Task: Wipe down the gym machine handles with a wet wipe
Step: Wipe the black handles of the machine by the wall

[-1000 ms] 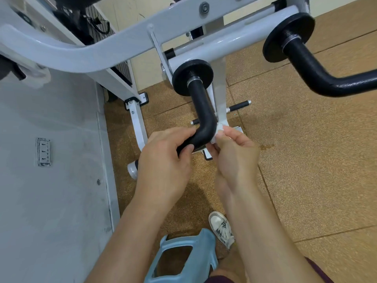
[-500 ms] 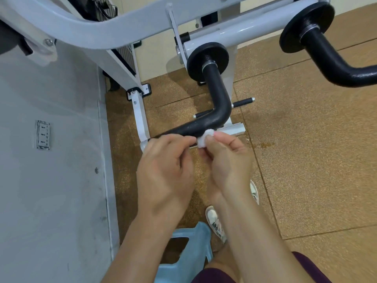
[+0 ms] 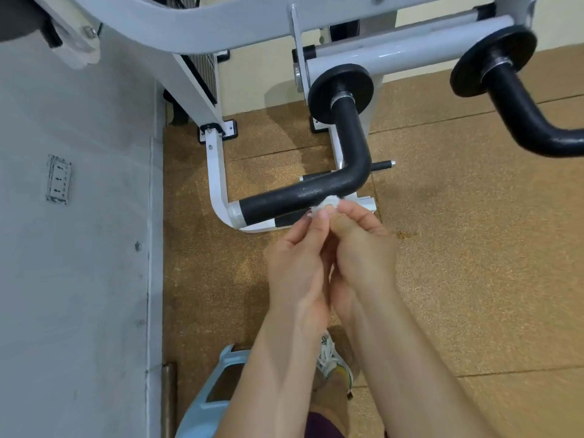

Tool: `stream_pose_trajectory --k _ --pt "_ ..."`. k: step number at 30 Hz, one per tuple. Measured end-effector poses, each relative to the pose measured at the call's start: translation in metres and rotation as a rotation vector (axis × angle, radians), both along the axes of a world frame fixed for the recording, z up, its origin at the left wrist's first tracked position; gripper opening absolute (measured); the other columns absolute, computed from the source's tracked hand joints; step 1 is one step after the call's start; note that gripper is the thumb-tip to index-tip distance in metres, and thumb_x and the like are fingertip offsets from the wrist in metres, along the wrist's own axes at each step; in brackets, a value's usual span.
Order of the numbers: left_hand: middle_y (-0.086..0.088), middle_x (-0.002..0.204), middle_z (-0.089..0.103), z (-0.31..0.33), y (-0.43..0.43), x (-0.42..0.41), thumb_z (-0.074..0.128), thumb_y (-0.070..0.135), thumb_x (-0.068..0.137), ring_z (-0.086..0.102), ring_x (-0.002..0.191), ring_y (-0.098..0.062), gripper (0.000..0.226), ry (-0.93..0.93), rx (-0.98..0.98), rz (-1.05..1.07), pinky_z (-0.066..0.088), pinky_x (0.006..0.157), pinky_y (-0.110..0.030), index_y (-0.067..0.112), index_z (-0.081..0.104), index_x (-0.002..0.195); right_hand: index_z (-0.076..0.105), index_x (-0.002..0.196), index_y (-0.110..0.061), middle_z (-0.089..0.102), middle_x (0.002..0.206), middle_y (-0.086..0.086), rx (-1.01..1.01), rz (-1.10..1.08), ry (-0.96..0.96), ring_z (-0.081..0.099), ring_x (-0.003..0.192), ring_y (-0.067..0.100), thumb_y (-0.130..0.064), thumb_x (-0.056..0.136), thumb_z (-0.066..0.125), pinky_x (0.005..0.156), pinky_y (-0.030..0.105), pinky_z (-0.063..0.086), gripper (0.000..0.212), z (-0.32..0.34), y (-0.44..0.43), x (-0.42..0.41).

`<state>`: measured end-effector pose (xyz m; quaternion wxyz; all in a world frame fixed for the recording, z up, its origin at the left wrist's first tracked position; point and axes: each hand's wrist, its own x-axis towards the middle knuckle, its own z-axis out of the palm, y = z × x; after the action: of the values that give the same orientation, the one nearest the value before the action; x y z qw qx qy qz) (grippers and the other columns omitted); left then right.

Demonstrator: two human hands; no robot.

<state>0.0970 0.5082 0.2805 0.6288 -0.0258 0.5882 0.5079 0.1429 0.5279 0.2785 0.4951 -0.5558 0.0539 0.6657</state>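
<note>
The likeliest slip is the small crumpled white wet wipe (image 3: 325,203) dropping. It is balled into a tight wad held only at the fingertips, so a stroke along the grainy foam could drag it out of the pinch. It would then fall to the speckled tan floor (image 3: 474,248) and pick up grit. Balled so small, it meets the handle on a narrow patch, so I judge a pass could leave strips unwiped, above all on the far side of the tube. Spreading it out would cover more. Whether the wad has any moisture left cannot be told from here.

The left hand (image 3: 295,267) and the right hand (image 3: 363,248) are pressed together, both pinching the wet wipe between fingertips and thumbs. It touches the near underside of the black foam-covered L-shaped handle (image 3: 294,197), on the horizontal run just short of the bend. That handle juts from the white steel machine frame (image 3: 218,33). Its foam looks matt with a faint sheen, and its free end shows bare grey metal. The second handle (image 3: 518,112), also black and bent, hangs well apart at the frame's right end with neither hand on it.
</note>
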Motion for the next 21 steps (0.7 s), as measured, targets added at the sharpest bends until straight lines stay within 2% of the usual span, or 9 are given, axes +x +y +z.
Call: stream_pose_trajectory --k 3,5,7,10,12,15,17,21 --pt "-0.011 0.101 0.074 -0.008 0.0 -0.004 0.062 0.018 0.089 0.072 0.094 -0.02 0.017 -0.048 -0.031 0.129 0.055 0.084 -0.031 0.008 0.072 0.099 0.071 0.09 -0.003 0.071 0.075 0.011 0.031 0.188 -0.051 0.066 0.064 0.014 0.003 0.082 0.066 0.054 0.019 0.054 0.011 0.004 -0.005 0.0" --pt "-0.011 0.101 0.074 -0.012 0.0 -0.004 0.064 0.019 0.089 0.07 0.099 -0.023 0.017 0.017 -0.053 0.165 0.054 0.086 -0.033 0.009 0.074 0.097 0.073 0.094 -0.002 0.073 0.085 0.016 0.076 0.314 -0.123 0.065 0.07 0.014 0.0 0.083 0.065 0.056 0.017 0.052 0.014 0.005 -0.004 0.009" --pt "-0.01 0.092 0.075 -0.014 0.001 0.001 0.064 0.019 0.09 0.071 0.092 -0.023 0.014 0.146 -0.052 0.154 0.056 0.079 -0.031 0.01 0.075 0.09 0.073 0.095 -0.002 0.073 0.089 0.019 0.122 0.37 -0.195 0.065 0.071 0.017 -0.003 0.085 0.064 0.059 0.019 0.052 0.014 0.005 -0.002 0.016" --pt "0.0 0.064 0.071 -0.011 0.003 0.009 0.066 0.019 0.089 0.067 0.06 -0.01 0.02 0.287 -0.028 0.163 0.054 0.061 -0.024 0.013 0.074 0.073 0.068 0.094 0.003 0.068 0.069 0.013 0.119 0.296 -0.245 0.058 0.055 0.014 0.0 0.083 0.067 0.051 0.019 0.049 0.012 0.004 0.003 0.014" --pt "-0.001 0.059 0.068 -0.011 0.001 0.005 0.063 0.019 0.091 0.064 0.056 -0.01 0.023 0.245 -0.038 0.224 0.054 0.059 -0.024 0.01 0.072 0.071 0.065 0.097 0.003 0.062 0.06 0.008 0.06 0.245 -0.203 0.054 0.048 0.012 0.004 0.083 0.066 0.046 0.019 0.047 0.014 0.004 0.002 0.001" --pt "-0.013 0.081 0.073 -0.013 -0.009 -0.013 0.059 0.018 0.093 0.071 0.075 -0.022 0.019 0.075 -0.005 0.337 0.059 0.072 -0.031 0.003 0.071 0.092 0.061 0.094 -0.002 0.061 0.059 0.007 0.047 0.299 -0.132 0.058 0.051 0.012 0.005 0.085 0.062 0.049 0.021 0.051 0.012 0.007 -0.005 -0.022" --pt "-0.016 0.093 0.074 -0.011 -0.014 -0.017 0.057 0.011 0.093 0.072 0.081 -0.021 0.019 -0.063 0.076 0.349 0.059 0.077 -0.029 0.001 0.068 0.105 0.06 0.092 -0.004 0.065 0.058 0.003 0.051 0.289 -0.113 0.063 0.052 0.009 0.005 0.086 0.061 0.05 0.019 0.053 0.011 0.006 -0.007 -0.024" --pt "-0.019 0.1 0.073 -0.01 -0.009 -0.007 0.059 0.002 0.089 0.072 0.087 -0.023 0.022 -0.178 0.071 0.306 0.056 0.087 -0.032 -0.002 0.067 0.108 0.06 0.104 -0.006 0.066 0.065 0.005 0.036 0.142 -0.064 0.064 0.051 0.009 0.007 0.087 0.057 0.05 0.019 0.054 0.021 0.005 -0.002 -0.011"
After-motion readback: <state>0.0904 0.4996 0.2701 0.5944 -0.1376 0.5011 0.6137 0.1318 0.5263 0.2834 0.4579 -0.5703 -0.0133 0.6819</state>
